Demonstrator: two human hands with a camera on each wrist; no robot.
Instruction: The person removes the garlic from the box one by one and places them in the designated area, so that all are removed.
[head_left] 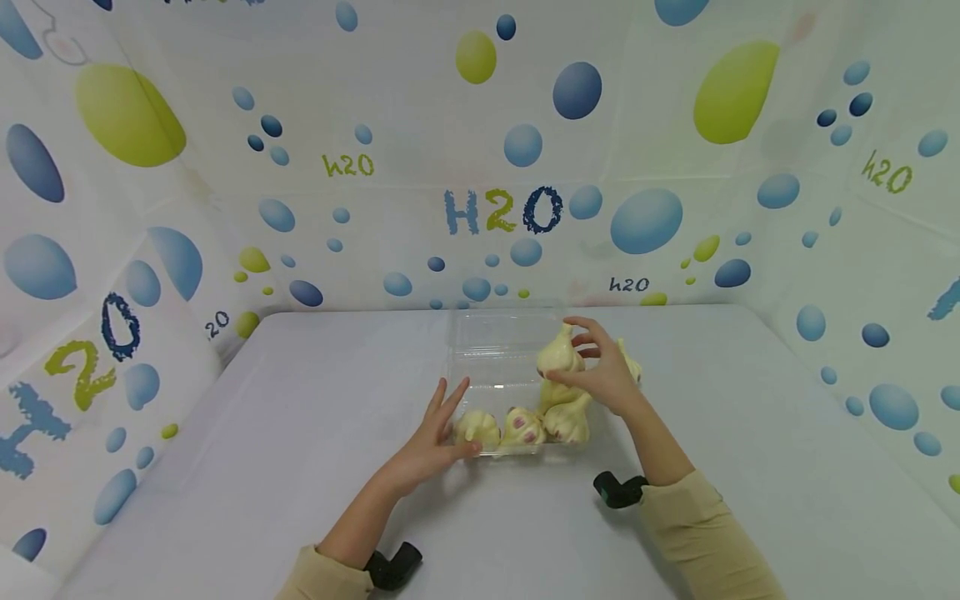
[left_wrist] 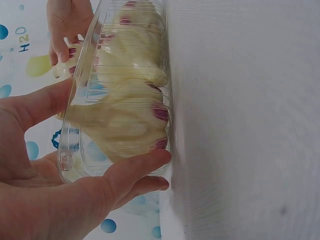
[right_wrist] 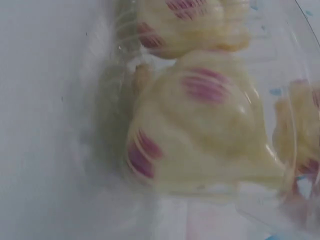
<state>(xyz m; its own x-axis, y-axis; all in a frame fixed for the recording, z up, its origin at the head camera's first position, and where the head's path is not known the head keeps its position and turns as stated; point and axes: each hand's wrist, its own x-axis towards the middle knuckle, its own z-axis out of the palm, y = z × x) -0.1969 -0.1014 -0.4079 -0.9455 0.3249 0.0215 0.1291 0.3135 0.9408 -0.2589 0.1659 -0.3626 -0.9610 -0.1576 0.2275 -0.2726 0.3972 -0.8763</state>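
A clear plastic clamshell container (head_left: 504,371) lies with its lid folded back, away from me. Along its front sit several pale garlic bulbs (head_left: 523,427) with purple patches. My left hand (head_left: 426,454) holds the front left corner, its thumb and fingers on either side of the corner in the left wrist view. Above the container's right side, my right hand (head_left: 600,371) grips a garlic bulb (head_left: 559,352) by thumb and fingertips, stem up. Another garlic bulb (head_left: 630,360) is partly hidden behind that hand. In the right wrist view, a garlic bulb (right_wrist: 200,130) shows through the clear wall.
The white table (head_left: 315,417) lies under everything. A cloth printed with blue and green spots (head_left: 577,90) hangs behind and at both sides. Black wrist devices (head_left: 618,490) sit at both cuffs.
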